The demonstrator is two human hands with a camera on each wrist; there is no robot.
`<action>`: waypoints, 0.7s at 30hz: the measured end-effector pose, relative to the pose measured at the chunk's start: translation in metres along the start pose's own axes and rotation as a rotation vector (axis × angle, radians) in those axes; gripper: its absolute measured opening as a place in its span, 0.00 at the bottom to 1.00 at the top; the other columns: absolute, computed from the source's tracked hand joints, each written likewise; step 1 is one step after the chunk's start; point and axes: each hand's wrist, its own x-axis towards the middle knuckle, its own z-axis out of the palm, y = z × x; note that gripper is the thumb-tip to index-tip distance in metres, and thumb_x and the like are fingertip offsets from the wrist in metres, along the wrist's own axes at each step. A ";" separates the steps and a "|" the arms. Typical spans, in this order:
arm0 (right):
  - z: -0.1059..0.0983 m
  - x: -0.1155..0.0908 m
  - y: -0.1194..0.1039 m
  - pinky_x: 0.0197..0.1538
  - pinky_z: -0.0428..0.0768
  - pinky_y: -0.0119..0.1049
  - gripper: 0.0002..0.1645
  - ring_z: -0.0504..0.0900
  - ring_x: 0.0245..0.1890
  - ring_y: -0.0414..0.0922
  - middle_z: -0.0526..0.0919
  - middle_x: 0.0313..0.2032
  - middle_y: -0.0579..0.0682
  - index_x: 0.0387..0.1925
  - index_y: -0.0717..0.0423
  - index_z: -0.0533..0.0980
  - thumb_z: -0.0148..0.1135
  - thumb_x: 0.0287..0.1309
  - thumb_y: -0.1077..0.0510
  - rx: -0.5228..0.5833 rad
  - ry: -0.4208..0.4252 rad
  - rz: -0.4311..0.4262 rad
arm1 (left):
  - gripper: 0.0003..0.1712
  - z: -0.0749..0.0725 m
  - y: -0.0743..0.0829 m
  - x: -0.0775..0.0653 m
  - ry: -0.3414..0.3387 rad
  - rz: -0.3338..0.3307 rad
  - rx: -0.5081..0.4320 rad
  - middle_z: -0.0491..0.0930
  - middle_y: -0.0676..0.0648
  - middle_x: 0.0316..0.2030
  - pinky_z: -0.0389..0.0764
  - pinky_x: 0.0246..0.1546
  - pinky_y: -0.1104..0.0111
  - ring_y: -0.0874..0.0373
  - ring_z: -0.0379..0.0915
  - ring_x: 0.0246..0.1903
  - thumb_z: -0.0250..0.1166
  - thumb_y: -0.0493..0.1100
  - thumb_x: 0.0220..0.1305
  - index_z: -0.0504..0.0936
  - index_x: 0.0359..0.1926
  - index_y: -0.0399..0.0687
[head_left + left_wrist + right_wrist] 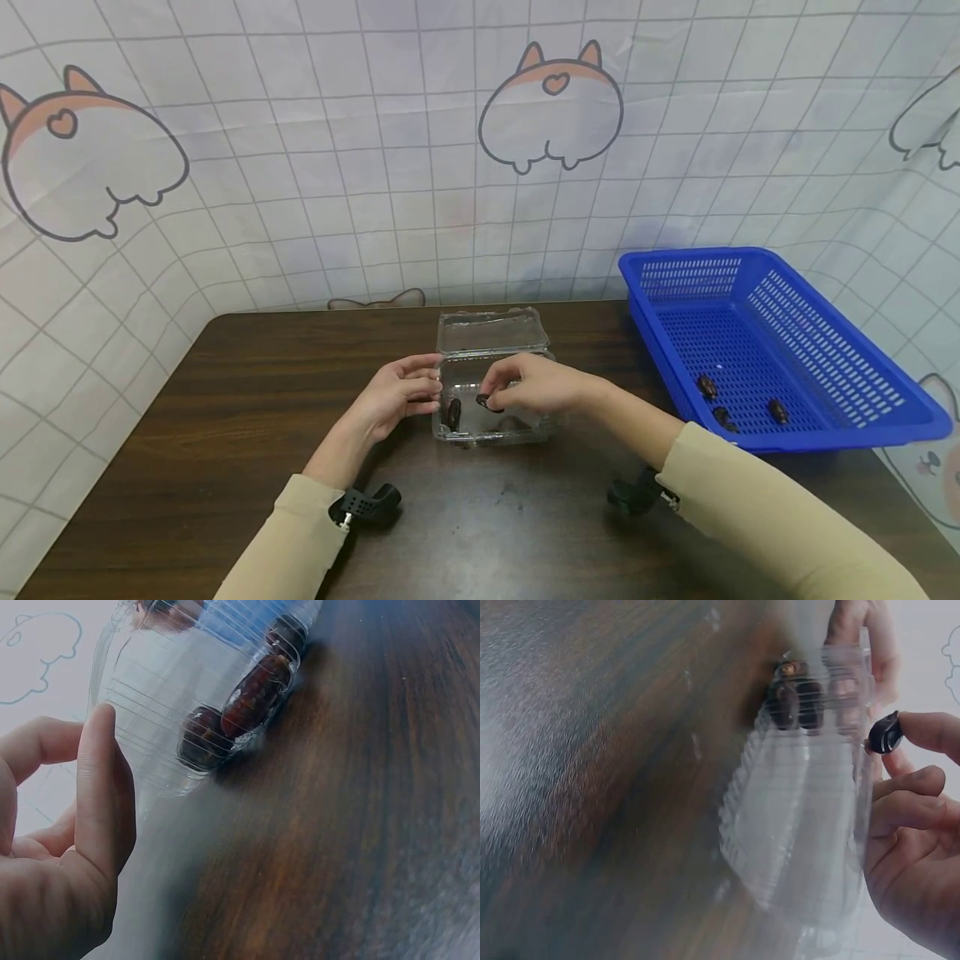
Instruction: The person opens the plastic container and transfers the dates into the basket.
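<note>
A clear plastic clamshell box (pixel 491 438) stands on the table with its lid (pixel 491 333) folded back. Inside, dark brown dates (pixel 255 694) lie along its left end. My left hand (pixel 401 390) rests its fairly straight fingers against the box's left side; in the left wrist view the thumb (pixel 96 780) lies at the clear wall. Over the box, my right hand (pixel 534 383) pinches one date (pixel 885 733) between thumb and fingertips. In the right wrist view this date shows just above the box's rim, its other fingers curled below.
A blue plastic basket (pixel 750 333) with slotted sides stands to the right, several dates (pixel 778 411) on its floor. The dark wood-grain table (pixel 225 433) ends at a wall covered in grid-patterned cloth (pixel 360 192). Each wrist wears a black strap (pixel 367 504).
</note>
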 end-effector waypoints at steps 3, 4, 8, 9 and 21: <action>-0.005 -0.007 -0.002 0.20 0.65 0.33 0.11 0.58 0.15 0.40 0.81 0.41 0.51 0.50 0.55 0.81 0.63 0.70 0.57 0.014 0.013 0.012 | 0.31 0.000 0.000 0.000 -0.003 0.000 0.002 0.77 0.46 0.42 0.88 0.35 0.68 0.59 0.82 0.30 0.63 0.26 0.67 0.69 0.71 0.34; -0.006 -0.009 -0.002 0.20 0.64 0.33 0.11 0.57 0.15 0.40 0.81 0.41 0.51 0.50 0.55 0.81 0.62 0.70 0.57 0.021 0.017 0.014 | 0.31 0.000 0.000 -0.001 -0.004 0.000 0.002 0.77 0.46 0.42 0.88 0.35 0.68 0.59 0.82 0.30 0.62 0.26 0.67 0.69 0.71 0.34; -0.014 -0.019 -0.003 0.20 0.63 0.32 0.11 0.55 0.15 0.40 0.81 0.43 0.52 0.51 0.56 0.80 0.63 0.70 0.58 0.046 0.037 0.018 | 0.31 0.000 0.000 -0.001 -0.011 0.002 0.004 0.77 0.47 0.42 0.88 0.36 0.68 0.59 0.82 0.30 0.62 0.26 0.67 0.69 0.71 0.34; -0.016 -0.022 -0.004 0.20 0.63 0.33 0.11 0.55 0.15 0.40 0.81 0.43 0.52 0.51 0.56 0.80 0.63 0.70 0.58 0.048 0.041 0.018 | 0.31 0.000 0.000 -0.002 -0.012 0.003 0.004 0.77 0.47 0.42 0.88 0.36 0.68 0.59 0.82 0.30 0.62 0.26 0.68 0.69 0.71 0.34; -0.039 -0.052 -0.005 0.19 0.62 0.31 0.14 0.57 0.15 0.41 0.80 0.47 0.53 0.53 0.55 0.80 0.64 0.71 0.56 0.040 0.130 0.020 | 0.32 0.000 0.001 -0.002 -0.015 0.000 -0.006 0.77 0.46 0.42 0.88 0.36 0.68 0.59 0.81 0.30 0.62 0.25 0.67 0.68 0.71 0.34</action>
